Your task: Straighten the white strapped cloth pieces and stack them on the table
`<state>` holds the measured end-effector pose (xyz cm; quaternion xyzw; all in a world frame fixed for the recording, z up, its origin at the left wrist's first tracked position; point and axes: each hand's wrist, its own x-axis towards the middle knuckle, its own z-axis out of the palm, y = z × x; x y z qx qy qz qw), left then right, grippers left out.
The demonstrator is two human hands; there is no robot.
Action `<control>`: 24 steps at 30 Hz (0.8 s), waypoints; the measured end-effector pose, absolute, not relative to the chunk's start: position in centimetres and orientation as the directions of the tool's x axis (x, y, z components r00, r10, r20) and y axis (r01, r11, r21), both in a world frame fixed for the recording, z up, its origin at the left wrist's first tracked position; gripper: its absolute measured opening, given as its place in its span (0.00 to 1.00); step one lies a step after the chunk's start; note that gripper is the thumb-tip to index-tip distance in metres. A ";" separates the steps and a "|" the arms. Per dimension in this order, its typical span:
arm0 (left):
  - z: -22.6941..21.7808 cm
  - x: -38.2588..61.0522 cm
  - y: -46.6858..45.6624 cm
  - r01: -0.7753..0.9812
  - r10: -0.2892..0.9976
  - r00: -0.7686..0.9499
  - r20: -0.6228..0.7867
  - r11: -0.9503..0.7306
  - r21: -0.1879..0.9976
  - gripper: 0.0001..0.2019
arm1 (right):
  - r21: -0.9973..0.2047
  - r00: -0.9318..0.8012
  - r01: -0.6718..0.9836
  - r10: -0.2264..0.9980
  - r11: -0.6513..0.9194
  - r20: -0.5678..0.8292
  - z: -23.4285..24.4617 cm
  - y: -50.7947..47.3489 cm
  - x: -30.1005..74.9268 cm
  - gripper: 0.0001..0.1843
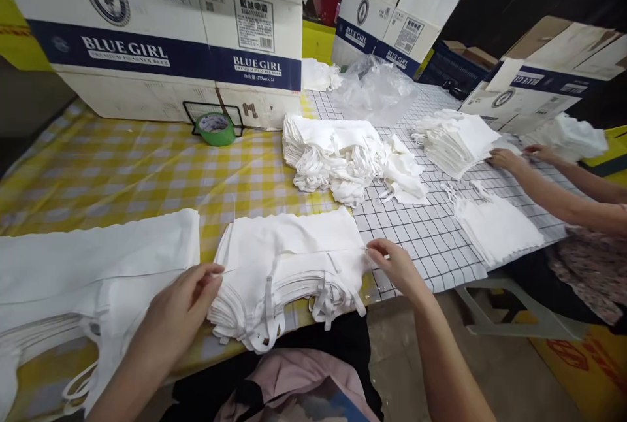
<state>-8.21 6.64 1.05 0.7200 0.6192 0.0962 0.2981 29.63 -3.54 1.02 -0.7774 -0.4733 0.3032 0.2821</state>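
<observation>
Now | left hand [183,308], right hand [394,265] | pinching flat white fabric stack [289,259]

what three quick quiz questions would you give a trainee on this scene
1. True or false: the green tape roll lies on the yellow checked cloth.
2. What sits between the left hand and the right hand? A) a stack of white fabric pieces B) a plastic bag C) a red bottle
3. Fill the gap: the boxes read BLUE ____.

Key: 1 true; 2 A; 3 GIRL
</observation>
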 end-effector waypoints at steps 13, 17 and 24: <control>-2.8 -3.4 15.7 0.950 0.987 0.118 -0.104 -0.082 0.302 0.13 | -0.511 0.517 0.769 0.844 -0.384 0.145 -3.5 5.5 27.9 0.11; -3.6 -3.3 16.4 0.924 0.991 0.118 -0.057 -0.089 0.372 0.12 | -0.566 0.471 0.778 0.849 -0.272 0.239 -3.8 5.6 27.4 0.11; -2.8 -3.1 16.7 0.849 0.988 0.122 -0.099 -0.053 0.525 0.06 | -0.787 0.485 0.551 0.874 -0.278 0.031 -3.6 5.9 28.6 0.13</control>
